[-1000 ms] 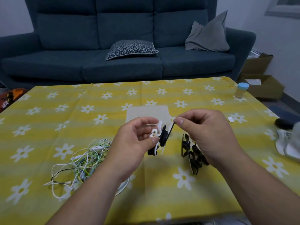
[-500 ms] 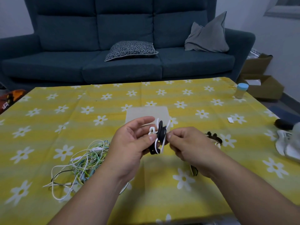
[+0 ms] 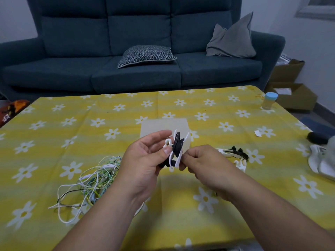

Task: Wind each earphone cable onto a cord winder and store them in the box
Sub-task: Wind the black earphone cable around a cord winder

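Observation:
My left hand [image 3: 145,160] holds a small stack of black and white cord winders [image 3: 177,147] above the table's middle, thumb pressed on their side. My right hand [image 3: 203,162] pinches the lower edge of the same stack from the right. A tangled heap of white and green earphone cables [image 3: 90,180] lies on the yellow flowered tablecloth [image 3: 54,134] to the left of my left forearm. More black and white winders [image 3: 233,154] lie on the cloth just right of my right hand. A flat beige cardboard piece [image 3: 163,125] lies behind the hands.
A small jar with a blue lid [image 3: 270,101] stands at the table's far right corner. A white scrap [image 3: 257,133] and white cloth-like things [image 3: 320,160] lie at the right edge. Behind the table is a blue sofa [image 3: 137,57]; cardboard boxes [image 3: 293,95] sit on the floor.
My right hand came down from pinching a winder's top edge and now grips the stack's lower part. The loose winders it had covered are now visible on the cloth.

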### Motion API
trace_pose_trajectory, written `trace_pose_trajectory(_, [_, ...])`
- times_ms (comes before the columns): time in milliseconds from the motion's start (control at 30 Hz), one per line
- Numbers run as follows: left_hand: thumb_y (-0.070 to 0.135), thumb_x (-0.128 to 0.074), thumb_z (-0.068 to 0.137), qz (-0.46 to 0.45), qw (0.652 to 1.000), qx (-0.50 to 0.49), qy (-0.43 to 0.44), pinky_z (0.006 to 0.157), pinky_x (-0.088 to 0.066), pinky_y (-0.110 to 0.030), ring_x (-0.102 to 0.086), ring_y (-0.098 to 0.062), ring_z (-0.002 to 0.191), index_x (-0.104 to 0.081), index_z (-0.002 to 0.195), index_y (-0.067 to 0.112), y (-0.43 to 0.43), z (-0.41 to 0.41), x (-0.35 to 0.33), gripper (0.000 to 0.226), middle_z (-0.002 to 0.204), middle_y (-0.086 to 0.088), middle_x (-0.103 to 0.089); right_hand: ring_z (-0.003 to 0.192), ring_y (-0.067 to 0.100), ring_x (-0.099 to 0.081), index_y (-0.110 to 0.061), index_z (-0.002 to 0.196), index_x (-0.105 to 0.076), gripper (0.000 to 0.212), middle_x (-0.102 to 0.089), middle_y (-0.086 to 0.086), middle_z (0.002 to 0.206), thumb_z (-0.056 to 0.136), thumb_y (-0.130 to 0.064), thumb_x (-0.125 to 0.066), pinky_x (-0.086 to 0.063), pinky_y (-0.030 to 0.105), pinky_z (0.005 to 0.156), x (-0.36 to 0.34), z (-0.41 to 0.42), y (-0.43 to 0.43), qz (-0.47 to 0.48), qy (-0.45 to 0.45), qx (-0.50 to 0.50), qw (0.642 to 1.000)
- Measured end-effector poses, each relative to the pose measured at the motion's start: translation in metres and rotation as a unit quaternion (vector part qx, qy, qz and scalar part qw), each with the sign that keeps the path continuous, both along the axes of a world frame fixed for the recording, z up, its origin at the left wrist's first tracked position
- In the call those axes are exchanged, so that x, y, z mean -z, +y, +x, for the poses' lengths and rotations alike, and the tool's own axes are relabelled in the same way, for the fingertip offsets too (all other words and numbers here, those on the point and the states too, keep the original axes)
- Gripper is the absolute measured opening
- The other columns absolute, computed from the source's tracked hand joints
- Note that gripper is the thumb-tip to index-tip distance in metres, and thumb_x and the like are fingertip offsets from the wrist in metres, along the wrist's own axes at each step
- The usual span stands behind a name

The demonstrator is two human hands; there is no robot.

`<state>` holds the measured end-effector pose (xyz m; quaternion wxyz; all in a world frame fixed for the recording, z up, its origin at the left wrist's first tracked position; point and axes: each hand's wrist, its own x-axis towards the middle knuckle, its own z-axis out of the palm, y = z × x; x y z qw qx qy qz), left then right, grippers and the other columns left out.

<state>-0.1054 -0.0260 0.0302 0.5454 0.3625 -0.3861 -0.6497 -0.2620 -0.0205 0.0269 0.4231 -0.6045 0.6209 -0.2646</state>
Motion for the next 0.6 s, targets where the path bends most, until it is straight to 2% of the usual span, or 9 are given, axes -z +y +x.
trace_pose_trajectory(167, [-0.013,-0.055,0.088,0.004,0.999,-0.043,-0.011,0.054,-0.051,-0.019,-0.065,-0.011,0.061,-0.066,0.109,0.006,-0.003,0.000,0.003,0.031,0.074,0.000,-0.072,0.047,0.012,-0.038,-0.014,0.081,-0.071,0.030,-0.050,-0.002,0.057,0.101,-0.023,-0.050,-0.030,0.027,0.049,-0.003,0.008,0.010,-0.001,-0.026,-0.081,0.996])
trace_pose_trajectory(333, [-0.009,-0.061,0.087,-0.007,0.994,-0.092,-0.053,0.056,-0.050,-0.020,-0.064,-0.013,0.063,-0.068,0.104,0.009,-0.005,0.000,0.008,0.026,0.076,-0.002,-0.073,0.056,0.015,-0.041,-0.021,0.095,-0.074,0.024,-0.048,0.000,0.062,0.100,-0.029,-0.052,-0.034,0.030,0.057,-0.008,0.009,0.015,-0.026,0.013,-0.152,0.988])
trace_pose_trajectory(533, [-0.009,-0.067,0.084,-0.061,0.978,-0.116,-0.165,0.068,-0.052,-0.026,-0.066,-0.018,0.080,-0.072,0.097,0.016,-0.009,0.003,0.013,0.029,0.091,-0.011,-0.075,0.054,0.014,-0.032,0.001,0.088,-0.068,0.029,-0.037,0.003,0.060,0.095,-0.026,-0.060,-0.029,0.028,0.051,-0.016,0.007,0.017,-0.072,0.012,-0.147,0.986])
trace_pose_trajectory(600, [-0.009,-0.068,0.083,-0.090,0.967,-0.110,-0.212,0.069,-0.055,-0.023,-0.067,-0.020,0.082,-0.073,0.096,0.019,-0.008,0.003,0.013,0.031,0.094,-0.010,-0.075,0.050,0.012,-0.030,0.001,0.085,-0.068,0.028,-0.035,0.002,0.058,0.094,-0.025,-0.060,-0.026,0.024,0.046,-0.020,0.006,0.018,-0.078,0.002,-0.139,0.987])
